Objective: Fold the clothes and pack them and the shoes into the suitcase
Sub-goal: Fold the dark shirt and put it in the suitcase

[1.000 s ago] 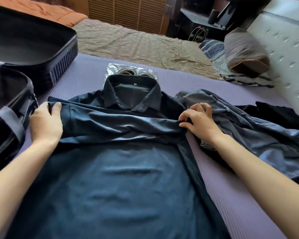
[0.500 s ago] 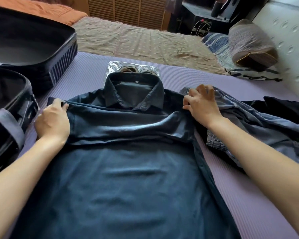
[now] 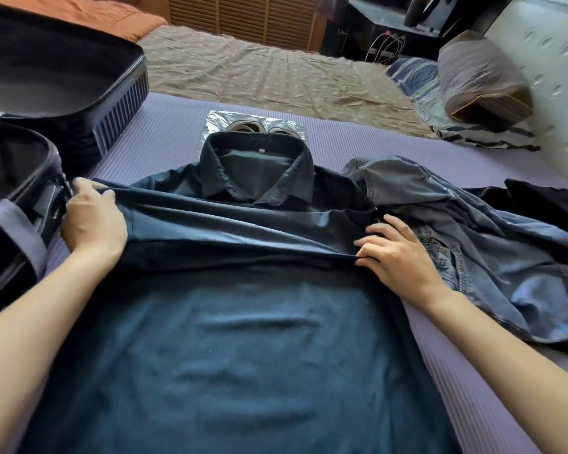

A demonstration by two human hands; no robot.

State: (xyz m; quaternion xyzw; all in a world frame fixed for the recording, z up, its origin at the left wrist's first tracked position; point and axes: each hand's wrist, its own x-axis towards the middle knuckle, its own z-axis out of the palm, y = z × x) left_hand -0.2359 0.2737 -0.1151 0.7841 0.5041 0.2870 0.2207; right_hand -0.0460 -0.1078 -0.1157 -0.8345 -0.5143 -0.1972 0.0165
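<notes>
1. Currently, the task is sitting at an early stage: the dark blue collared shirt [image 3: 243, 339] is lying flat on the purple mat [image 3: 164, 126], only partly folded, with one band of cloth doubled across its chest.
2. The open suitcase [image 3: 125, 93], just outboard of the left hand [image 3: 92, 224], is showing no packed clothes in the parts in view.
3. The bagged shoes [image 3: 253, 127] are waiting beyond both hands, past the collar. A denim garment [image 3: 473, 224] and a black garment [image 3: 538, 198] are lying unfolded just outboard of the right hand [image 3: 397, 257].
4. The left hand is gripping the band's left end, fingers curled round the cloth edge.
5. The right hand is apparently pinching the band's right end between thumb and forefinger, its other fingers spreading half open over the cloth.
6. Remaining, by judgement: finishing this shirt, folding the other garments, and packing everything.
</notes>
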